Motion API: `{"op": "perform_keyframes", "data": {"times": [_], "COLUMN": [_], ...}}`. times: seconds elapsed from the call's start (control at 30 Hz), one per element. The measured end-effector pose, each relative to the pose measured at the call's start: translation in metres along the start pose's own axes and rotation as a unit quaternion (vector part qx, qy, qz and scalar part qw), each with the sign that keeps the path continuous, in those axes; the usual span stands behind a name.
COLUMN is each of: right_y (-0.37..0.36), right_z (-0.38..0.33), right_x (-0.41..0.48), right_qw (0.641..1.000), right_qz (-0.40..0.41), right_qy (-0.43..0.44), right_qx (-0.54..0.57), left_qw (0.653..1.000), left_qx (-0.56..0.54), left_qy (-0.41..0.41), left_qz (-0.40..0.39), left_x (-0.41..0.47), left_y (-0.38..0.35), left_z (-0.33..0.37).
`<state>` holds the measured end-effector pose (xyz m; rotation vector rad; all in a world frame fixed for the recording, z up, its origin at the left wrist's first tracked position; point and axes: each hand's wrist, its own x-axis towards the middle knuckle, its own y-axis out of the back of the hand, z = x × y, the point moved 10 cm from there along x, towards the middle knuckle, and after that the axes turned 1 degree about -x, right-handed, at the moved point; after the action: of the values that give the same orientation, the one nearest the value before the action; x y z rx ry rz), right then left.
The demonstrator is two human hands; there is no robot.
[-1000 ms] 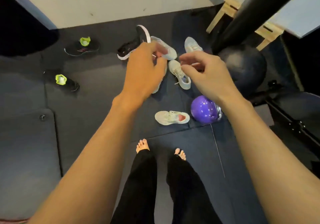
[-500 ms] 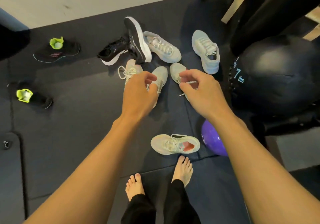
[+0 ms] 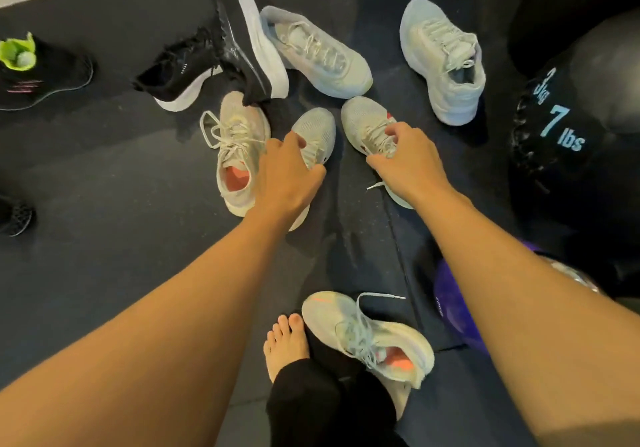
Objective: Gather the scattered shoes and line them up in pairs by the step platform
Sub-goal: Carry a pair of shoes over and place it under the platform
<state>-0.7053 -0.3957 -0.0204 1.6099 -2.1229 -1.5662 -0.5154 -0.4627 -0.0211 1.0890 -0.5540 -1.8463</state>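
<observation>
Lot: knit running shoes, scattered on a dark rubber floor mat (image 3: pixel 104 204); the step platform is not in view. Left hand (image 3: pixel 287 173): grip curled over the laced throat of the middle cream trainer (image 3: pixel 313 128). Right hand (image 3: pixel 412 162): grip pinching the tongue and collar of the right cream trainer (image 3: pixel 363 121), which lies just beside the first. Uppers are soft mesh, soles thick pale foam, laces loose (one end trails by the right wrist). Judged light, pliable and sturdy; best lifted by the collar or heel, since a mesh toe would likely buckle. Neighbours: coral-lined cream trainer (image 3: pixel 235 156), pale blue trainer (image 3: pixel 322 55), black trainer (image 3: pixel 180 76).
</observation>
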Motion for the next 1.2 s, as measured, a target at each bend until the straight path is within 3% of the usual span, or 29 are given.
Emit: {"op": "perform_keyframes", "data": {"times": [0.13,0.33,0.43,0.6,0.67,0.77,0.93,1.03,1.1,1.17,1.2], "right_y": [-0.039,-0.065,-0.062,-0.059,-0.059,-0.05,-0.036,-0.033,-0.029,-0.02,-0.014], "right_z": [0.028,0.073,0.072,0.06,0.055,0.039,0.023,0.02,0.018,0.019,0.017], "right_x": [0.046,0.081,0.084,0.066,0.056,0.035,0.007,0.0,-0.004,-0.009,-0.013], "right_qw": [0.993,0.971,0.97,0.982,0.98,0.949,0.922,0.924,0.928,0.93,0.931], "right_qz": [-0.013,-0.025,-0.002,0.008,0.007,0.012,0.036,0.03,0.027,0.031,0.034], "right_qy": [-0.06,-0.163,-0.163,-0.183,-0.187,-0.175,-0.151,-0.133,-0.114,-0.105,-0.101], "right_qx": [-0.104,-0.173,-0.179,-0.049,0.073,0.261,0.355,0.357,0.353,0.35,0.349], "left_qw": [0.993,0.986,0.984,0.967,0.976,0.983,0.936,0.92,0.93,0.965,0.985], "left_qx": [0.107,0.145,0.156,0.248,0.212,0.174,0.253,0.322,0.316,0.197,0.081], "left_qy": [0.044,-0.001,-0.019,-0.051,-0.049,-0.048,-0.021,-0.052,-0.065,-0.062,-0.017], "left_qz": [-0.03,0.077,0.079,0.002,-0.002,-0.035,-0.242,-0.218,-0.176,-0.16,-0.151], "left_x": [0.029,0.048,0.03,0.014,0.022,0.029,0.011,0.012,0.02,0.011,0.012], "left_y": [-0.042,-0.045,-0.051,-0.068,-0.061,-0.05,-0.087,-0.096,-0.084,-0.068,-0.054], "left_z": [-0.04,-0.051,-0.062,-0.073,-0.069,-0.061,-0.085,-0.091,-0.086,-0.074,-0.076]}}
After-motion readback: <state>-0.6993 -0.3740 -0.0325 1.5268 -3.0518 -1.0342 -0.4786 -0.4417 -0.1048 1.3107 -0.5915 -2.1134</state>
